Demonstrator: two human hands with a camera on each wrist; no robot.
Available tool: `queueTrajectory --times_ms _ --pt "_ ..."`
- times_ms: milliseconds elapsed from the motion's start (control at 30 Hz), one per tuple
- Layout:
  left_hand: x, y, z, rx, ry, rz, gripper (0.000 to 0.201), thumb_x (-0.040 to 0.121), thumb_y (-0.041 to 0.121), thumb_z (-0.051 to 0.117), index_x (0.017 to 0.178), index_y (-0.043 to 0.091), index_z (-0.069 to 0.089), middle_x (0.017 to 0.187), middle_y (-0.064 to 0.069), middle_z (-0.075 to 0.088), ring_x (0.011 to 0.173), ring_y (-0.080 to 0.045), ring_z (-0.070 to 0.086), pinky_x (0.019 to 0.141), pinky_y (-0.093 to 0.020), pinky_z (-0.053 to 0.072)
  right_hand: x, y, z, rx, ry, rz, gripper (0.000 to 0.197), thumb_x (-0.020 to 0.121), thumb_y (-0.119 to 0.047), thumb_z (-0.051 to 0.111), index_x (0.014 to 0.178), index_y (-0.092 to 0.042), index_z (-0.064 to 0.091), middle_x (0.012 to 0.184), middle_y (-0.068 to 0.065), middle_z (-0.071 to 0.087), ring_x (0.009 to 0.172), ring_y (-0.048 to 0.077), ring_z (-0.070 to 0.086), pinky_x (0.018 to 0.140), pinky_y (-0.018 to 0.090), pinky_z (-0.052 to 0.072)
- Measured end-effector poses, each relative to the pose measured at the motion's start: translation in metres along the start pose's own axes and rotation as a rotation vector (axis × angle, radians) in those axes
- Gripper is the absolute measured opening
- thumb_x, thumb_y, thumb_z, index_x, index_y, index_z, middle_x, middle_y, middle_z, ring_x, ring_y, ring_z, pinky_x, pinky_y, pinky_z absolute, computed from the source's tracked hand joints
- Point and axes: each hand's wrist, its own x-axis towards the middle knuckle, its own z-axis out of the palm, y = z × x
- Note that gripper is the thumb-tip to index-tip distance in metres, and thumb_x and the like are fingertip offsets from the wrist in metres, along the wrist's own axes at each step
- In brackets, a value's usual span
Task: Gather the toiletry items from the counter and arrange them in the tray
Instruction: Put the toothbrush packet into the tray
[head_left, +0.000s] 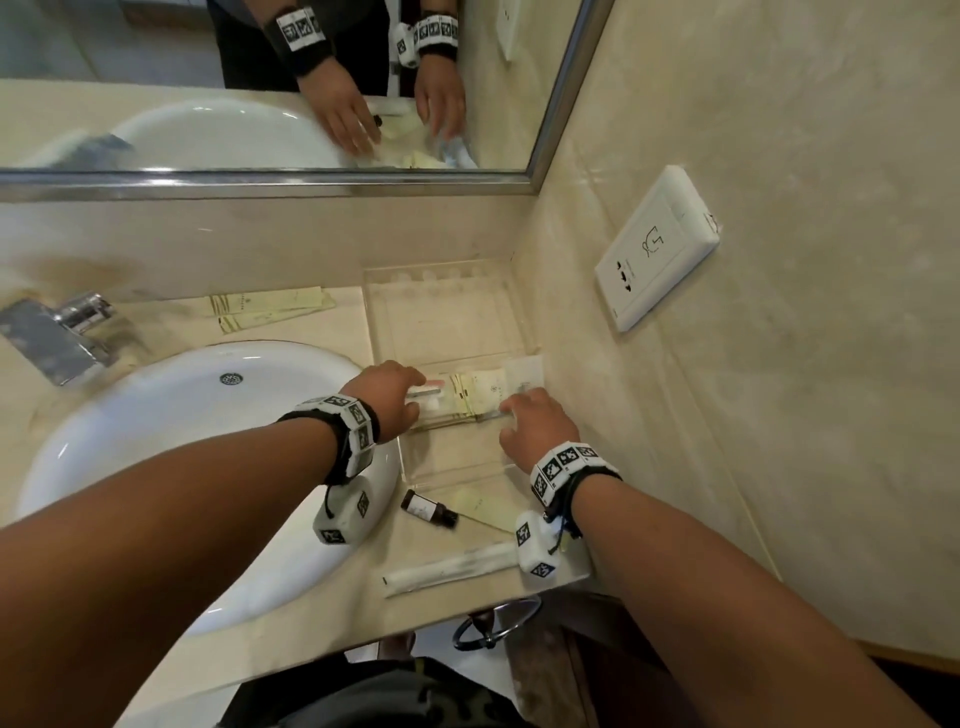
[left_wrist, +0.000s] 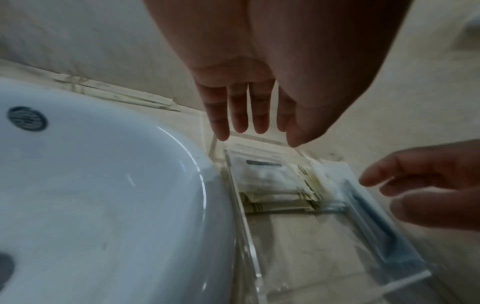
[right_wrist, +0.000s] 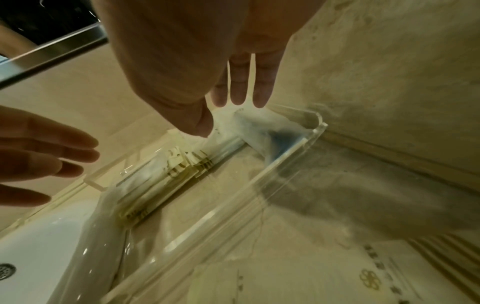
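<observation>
While both wrists are lowered over the clear acrylic tray, the left hand is seen with its fingers straight and spread, nothing being held; they hang just above a clear plastic sachet with white contents. The right hand is likewise relaxed and flat, its fingertips brought to a clear packet with a blue item inside at the tray's right wall; whether contact is made cannot be told.

Between the two hands, pale yellow paper sachets with dark stripes are stacked in the tray's front part. A small emblem is printed on them, but no wording can be read. A dark bar is printed on the white sachet, its lettering lost to blur.

On the beige marble bench, outside the tray, a small dark brown bottle with a black cap is laid on its side, beside a pale yellow flat packet and a long white paper-wrapped stick. More pale yellow striped packets are left behind the white round basin; their print is too small to be read.
</observation>
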Motion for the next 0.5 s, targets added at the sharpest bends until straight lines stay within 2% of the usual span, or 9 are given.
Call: queueTrajectory --times_ms 100,200,300,400,500 --pt "-0.012 -0.010 0.001 0.009 -0.003 -0.013 0.045 0.093 0.030 0.054 0.137 0.026 0.051 0.138 0.001 0.055 0.122 -0.021 0.054 0.101 -0.037 0.046 -0.016 0.003 0.007 -0.029 -0.090 -0.056 0.025 0.093 -0.027 0.052 0.116 -0.031 0.064 0.115 -0.007 0.066 0.098 0.014 0.062 0.089 0.035 0.054" --pt "-0.022 -0.015 0.009 0.031 -0.033 -0.011 0.043 0.093 0.030 0.053 0.136 0.027 0.052 0.136 0.002 0.056 0.121 -0.020 0.055 0.101 -0.038 0.047 -0.031 0.005 0.022 -0.186 -0.221 -0.121 0.019 0.091 -0.031 0.050 0.099 -0.031 0.066 0.099 -0.009 0.069 0.088 0.016 0.063 0.082 0.034 0.056" --pt "-0.027 -0.014 0.014 0.043 -0.049 -0.010 0.043 0.094 0.031 0.051 0.138 0.028 0.051 0.140 0.002 0.053 0.125 -0.021 0.053 0.102 -0.038 0.046 -0.037 0.007 0.033 -0.338 -0.341 -0.129 0.020 0.086 -0.035 0.053 0.085 -0.023 0.068 0.082 -0.007 0.066 0.078 0.018 0.064 0.076 0.033 0.057" --pt "-0.026 -0.012 0.011 0.039 -0.038 -0.003 0.044 0.094 0.032 0.052 0.138 0.028 0.050 0.141 0.002 0.051 0.126 -0.021 0.051 0.103 -0.039 0.045 -0.038 0.008 0.041 -0.484 -0.392 -0.151 0.023 0.084 -0.042 0.057 0.084 -0.020 0.065 0.082 -0.003 0.064 0.078 0.021 0.063 0.071 0.031 0.053" --pt "-0.025 -0.011 0.010 0.017 -0.029 -0.006 0.044 0.094 0.032 0.053 0.137 0.026 0.050 0.139 0.001 0.052 0.125 -0.021 0.052 0.103 -0.039 0.046 -0.040 0.009 0.050 -0.550 -0.334 -0.175 0.028 0.086 -0.042 0.060 0.103 -0.020 0.063 0.099 0.002 0.066 0.088 0.024 0.066 0.067 0.032 0.047"
